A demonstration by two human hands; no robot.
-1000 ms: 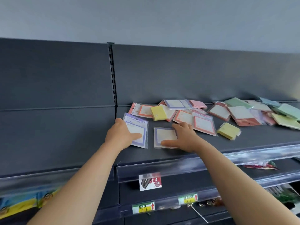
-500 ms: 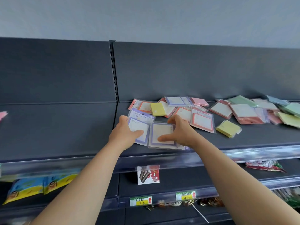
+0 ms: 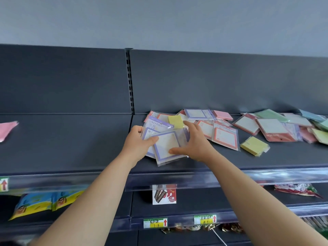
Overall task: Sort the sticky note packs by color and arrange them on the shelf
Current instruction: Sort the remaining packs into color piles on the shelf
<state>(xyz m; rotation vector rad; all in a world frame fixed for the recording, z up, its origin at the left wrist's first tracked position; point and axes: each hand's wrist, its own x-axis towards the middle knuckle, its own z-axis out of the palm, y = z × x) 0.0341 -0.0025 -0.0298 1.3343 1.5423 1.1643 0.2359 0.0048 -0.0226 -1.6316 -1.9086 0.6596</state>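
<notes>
left hand (image 3: 137, 144) and right hand (image 3: 193, 142) both grip the overlapped purple-bordered sticky note packs (image 3: 166, 145) from either side, thumbs on top, near the front of the dark shelf (image 3: 230, 161), just left of the mixed-colour pile (image 3: 271, 126)

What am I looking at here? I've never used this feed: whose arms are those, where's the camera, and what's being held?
There is no machine. These are a person's two bare arms, seen from a single wide-angle camera worn on the head, looking forward and down. The left hand and right hand together hold a few purple-bordered sticky note packs, thumbs on top, near the front of a dark shelf. Behind them and to the right lies an unsorted pile: orange-bordered packs, yellow pads, green packs and pink packs. A lone pink pack lies at far left. The lower shelves carry snack bags and price tags.
</notes>
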